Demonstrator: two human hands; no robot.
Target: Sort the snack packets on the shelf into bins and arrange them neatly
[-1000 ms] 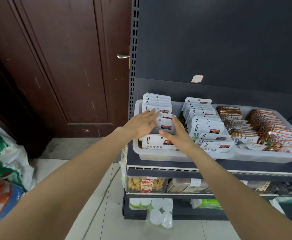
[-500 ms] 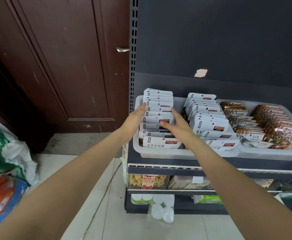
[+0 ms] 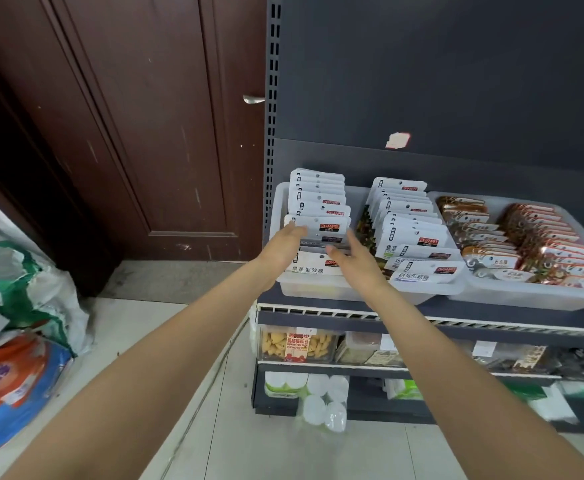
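Now white packets [image 3: 318,216] sit between left hand [image 3: 285,245] and right hand [image 3: 354,258].

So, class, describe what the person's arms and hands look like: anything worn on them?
Both forearms are bare up to the frame's edge: no sleeves show. The left hand and right hand wear no gloves, and no rings, watch or bracelet can be seen.
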